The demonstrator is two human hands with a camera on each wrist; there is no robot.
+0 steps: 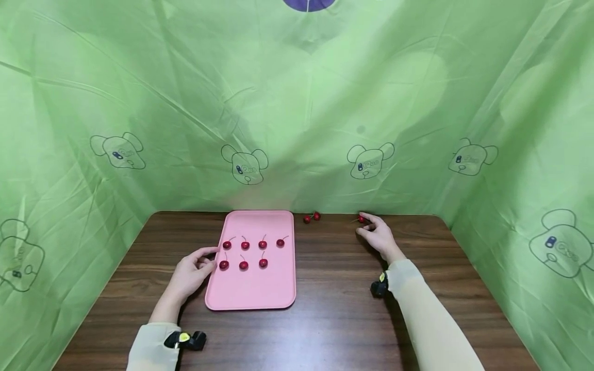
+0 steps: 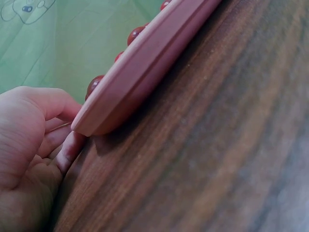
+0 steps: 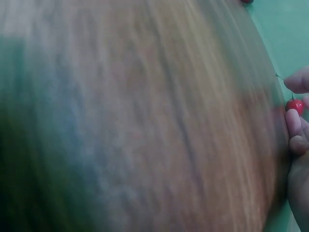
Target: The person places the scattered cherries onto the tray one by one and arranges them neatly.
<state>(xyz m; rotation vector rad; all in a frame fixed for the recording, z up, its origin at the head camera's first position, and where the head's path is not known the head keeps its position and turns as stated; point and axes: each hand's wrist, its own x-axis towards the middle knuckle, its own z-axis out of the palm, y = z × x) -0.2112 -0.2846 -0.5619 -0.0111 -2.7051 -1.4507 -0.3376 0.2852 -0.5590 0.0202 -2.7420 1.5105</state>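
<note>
My left hand (image 1: 190,273) holds the left edge of a pink tray (image 1: 250,299), fingertips at its rim, beside the nearest cherry. In the left wrist view, the fingers of that hand (image 2: 29,140) meet the tray's corner (image 2: 125,87). Several red cherries (image 1: 245,245) with stems lie on the tray in two rows, three in the nearer row. Toward the table's back edge, my right hand (image 1: 378,237) has its fingers around a single cherry (image 1: 361,219). The right wrist view shows this cherry (image 3: 295,106) between the fingers, its stem pointing away.
Two more cherries (image 1: 312,217) lie at the back of the brown wooden table (image 1: 334,299), between tray and right hand. Green fabric (image 1: 297,129) with bear-face drawings hangs behind and along both sides.
</note>
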